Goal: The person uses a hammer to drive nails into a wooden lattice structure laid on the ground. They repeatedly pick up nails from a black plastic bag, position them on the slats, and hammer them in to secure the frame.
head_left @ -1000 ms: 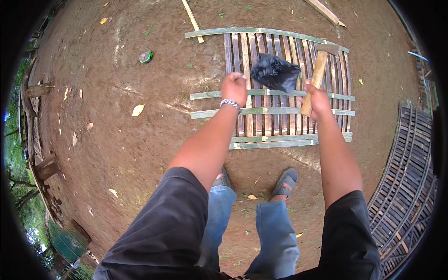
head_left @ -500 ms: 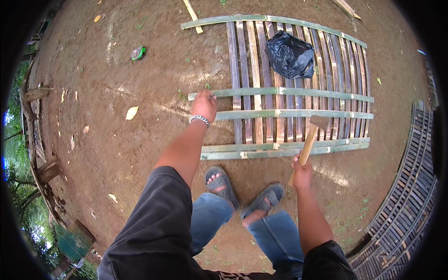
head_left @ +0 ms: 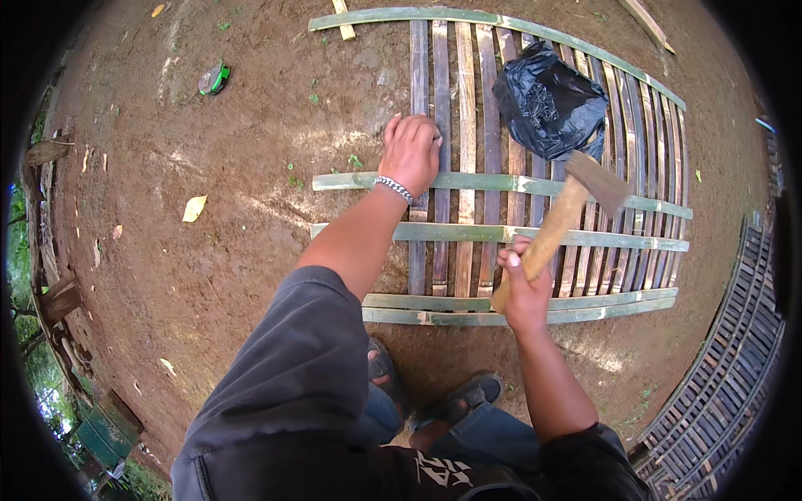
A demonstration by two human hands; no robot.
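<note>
Green bamboo strips [head_left: 468,232] run across a row of dark and pale slats [head_left: 464,100], forming a flat panel on the ground. Over the leftmost dark slat [head_left: 419,67] is my left hand [head_left: 409,154], its fingers bent around it just beyond the second strip; the fingertips are partly hidden. My right hand [head_left: 526,288] grips a hatchet [head_left: 558,230] by its wooden handle, metal head up and to the right, above the panel. A black plastic bag [head_left: 522,92] with a heap of thin dark nails [head_left: 541,107] in it lies open on the slats.
A green and grey tape measure [head_left: 215,79] lies on the bare soil at left. Pieces of split wood [head_left: 647,25] are at the far edge. Another slatted panel [head_left: 718,359] lies along the right. My sandals [head_left: 459,401] stand close to the panel's near edge.
My left hand has gone from the left end of a green strip onto the leftmost slat, farther out. The hatchet has come up closer in my right hand. My view has shifted forward over the panel.
</note>
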